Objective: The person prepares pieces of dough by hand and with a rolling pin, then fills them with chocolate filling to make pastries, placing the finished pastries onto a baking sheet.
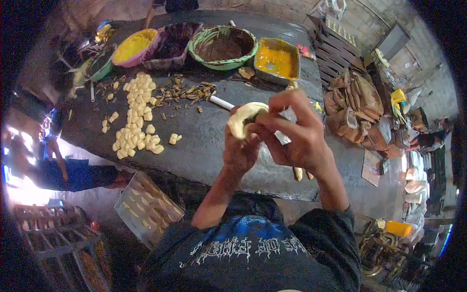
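Observation:
A pale, flattened piece of dough [239, 124] is held up above the dark table, with a dark hollow or filling in its middle. My left hand [238, 148] is wrapped round its lower left side. On the right, my right hand [294, 129] pinches the dough's edge with its fingertips. Left of the hands, many small dough pieces [138, 107] lie heaped in a column. Brown sliced strips [187, 91] are scattered beside them. A white rod [221, 102] lies behind the dough.
Along the table's far side stand a pink bowl of yellow filling [134, 47], a dark purple tub [168, 61], a green bowl [224, 47] and a tray of orange liquid [277, 60]. A tray of shaped dough [149, 209] is at lower left. Another person [73, 174] stands at left.

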